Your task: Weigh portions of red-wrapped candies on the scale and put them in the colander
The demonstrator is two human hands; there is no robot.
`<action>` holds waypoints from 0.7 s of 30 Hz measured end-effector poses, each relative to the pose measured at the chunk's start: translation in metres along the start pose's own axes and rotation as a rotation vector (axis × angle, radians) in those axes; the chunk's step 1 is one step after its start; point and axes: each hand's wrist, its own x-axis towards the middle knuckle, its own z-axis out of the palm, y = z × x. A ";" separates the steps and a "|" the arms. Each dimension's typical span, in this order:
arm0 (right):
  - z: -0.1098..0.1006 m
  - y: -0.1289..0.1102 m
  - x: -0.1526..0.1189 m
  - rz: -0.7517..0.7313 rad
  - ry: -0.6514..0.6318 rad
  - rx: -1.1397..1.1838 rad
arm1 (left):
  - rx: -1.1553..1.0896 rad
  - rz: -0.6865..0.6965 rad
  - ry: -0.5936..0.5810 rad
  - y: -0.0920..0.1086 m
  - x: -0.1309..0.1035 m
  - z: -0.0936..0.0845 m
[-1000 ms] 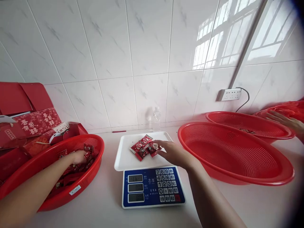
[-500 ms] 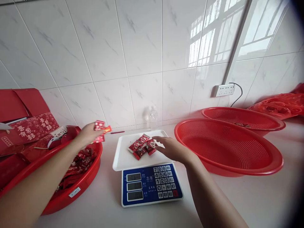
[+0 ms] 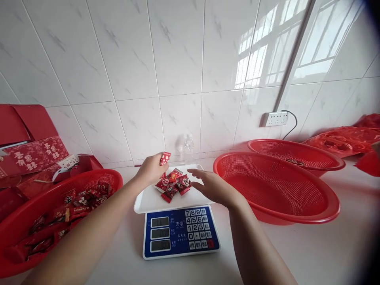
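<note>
My left hand (image 3: 151, 170) is closed on red packets (image 3: 165, 158) with white marks, above the left part of the scale's white tray (image 3: 145, 202). Several red and dark packets (image 3: 170, 192) lie in a small pile on that tray. At the right side of the pile, my right hand (image 3: 209, 184) is held with its fingers apart and nothing in them. Below the tray is the scale's blue panel (image 3: 181, 233) with number keys and three displays.
A red basket (image 3: 117, 186) of packets stands at the left, with red boxes (image 3: 32, 156) behind. Two red baskets (image 3: 323, 204) are at the right. A clear bottle (image 3: 189, 148) stands behind the tray, and red plastic bags (image 3: 341, 140) lie far right.
My left hand has moved right from beside the left basket to over the tray, carrying packets. An orange-marked packet now lies on the pile. My right hand stays beside the pile.
</note>
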 end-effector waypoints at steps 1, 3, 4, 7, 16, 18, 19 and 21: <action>0.000 -0.001 0.001 0.004 0.011 0.003 | -0.092 0.000 0.029 0.004 -0.005 -0.003; 0.001 -0.004 0.002 0.014 0.038 0.011 | -0.436 -0.014 0.110 0.012 -0.020 -0.007; 0.001 -0.007 0.002 0.014 0.044 0.031 | -0.658 -0.027 0.158 0.016 -0.029 -0.006; 0.003 -0.021 0.001 -0.071 -0.023 0.209 | -1.057 -0.007 0.354 0.024 -0.055 0.004; 0.032 -0.048 0.006 -0.202 -0.072 0.496 | -0.948 -0.008 0.278 0.000 -0.080 0.038; 0.034 -0.044 0.009 -0.172 -0.042 0.452 | -1.000 -0.081 0.222 -0.007 -0.077 0.033; 0.035 -0.040 0.011 -0.149 -0.024 0.423 | -1.045 -0.119 0.242 -0.010 -0.074 0.028; 0.035 -0.032 0.015 -0.079 0.050 0.326 | -1.165 -0.173 0.368 -0.014 -0.068 0.016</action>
